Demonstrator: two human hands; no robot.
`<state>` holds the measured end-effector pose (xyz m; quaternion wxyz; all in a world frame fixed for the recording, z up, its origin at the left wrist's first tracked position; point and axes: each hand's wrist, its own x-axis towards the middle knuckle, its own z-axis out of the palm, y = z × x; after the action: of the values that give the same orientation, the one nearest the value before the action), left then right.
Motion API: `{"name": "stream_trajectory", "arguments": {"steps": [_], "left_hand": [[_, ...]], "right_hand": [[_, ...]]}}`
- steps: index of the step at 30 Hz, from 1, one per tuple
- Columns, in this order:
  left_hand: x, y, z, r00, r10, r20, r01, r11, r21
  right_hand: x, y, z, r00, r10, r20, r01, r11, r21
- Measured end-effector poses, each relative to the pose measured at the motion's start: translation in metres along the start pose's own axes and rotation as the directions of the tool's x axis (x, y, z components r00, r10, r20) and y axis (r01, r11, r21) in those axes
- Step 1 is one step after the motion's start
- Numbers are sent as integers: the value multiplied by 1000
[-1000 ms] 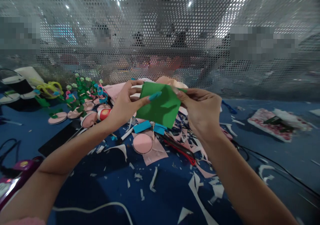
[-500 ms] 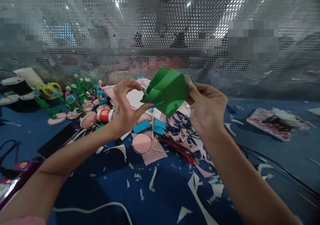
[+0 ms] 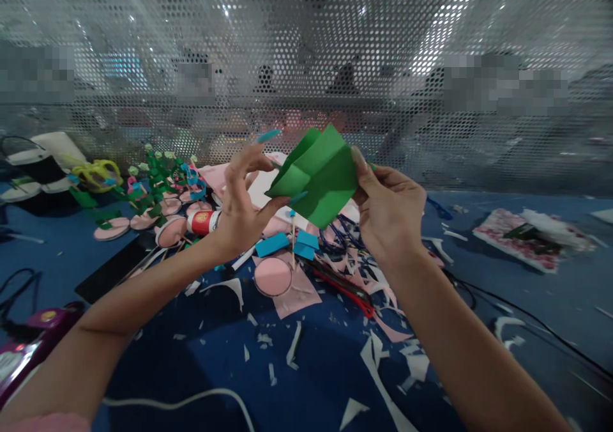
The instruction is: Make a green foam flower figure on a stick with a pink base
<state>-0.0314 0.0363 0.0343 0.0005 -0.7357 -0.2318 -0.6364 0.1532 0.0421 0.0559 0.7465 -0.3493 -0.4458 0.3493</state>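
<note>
Between thumb and fingers, the left hand (image 3: pixel 239 211) pinches the left corner of a bent green sheet (image 3: pixel 325 183), one finger raised clear of it. The right hand (image 3: pixel 395 215) grips the sheet's right edge, thumb in front. Both hold it up above the blue surface (image 3: pixel 163 368), where blue papers (image 3: pixel 272 245) lie beside a pink disc (image 3: pixel 272 276). White scraps (image 3: pixel 354 411) litter the near side. Farther left stand small flowers (image 3: pixel 158 167); behind everything rises a mesh screen (image 3: pixel 306 42).
</note>
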Motion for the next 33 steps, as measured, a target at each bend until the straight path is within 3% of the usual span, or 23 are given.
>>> {"name": "stream_trajectory", "arguments": {"steps": [2, 5, 10, 12, 17, 24, 30, 33], "left_hand": [[0, -1, 0, 998, -7, 68, 10, 999, -48], [-1, 1, 1, 979, -120, 163, 138, 985, -99], [2, 1, 1, 900, -340, 271, 393, 904, -171], [5, 0, 0, 883, -396, 251, 445, 876, -185], [13, 4, -3, 887, -432, 164, 459, 864, -207], [24, 11, -8, 822, -511, 253, 569, 756, -322], [24, 7, -10, 813, -520, 264, 582, 745, -327], [23, -1, -12, 829, -512, 226, 559, 770, -308]], "right_hand": [[0, 1, 0, 1000, -5, 18, 6, 1000, -7], [1, 1, -1, 999, 8, 36, -7, 1000, -25], [-2, 0, 4, 994, 99, 41, -100, 995, 29], [-5, 0, 7, 976, 186, 112, -188, 982, 11], [-10, 3, 6, 876, 399, 271, -353, 913, -203], [-4, 5, 3, 919, 272, 285, -235, 959, -159], [-4, -1, 2, 927, 234, 293, -200, 970, -141], [-5, -4, 2, 941, 188, 282, -150, 977, -153]]}}
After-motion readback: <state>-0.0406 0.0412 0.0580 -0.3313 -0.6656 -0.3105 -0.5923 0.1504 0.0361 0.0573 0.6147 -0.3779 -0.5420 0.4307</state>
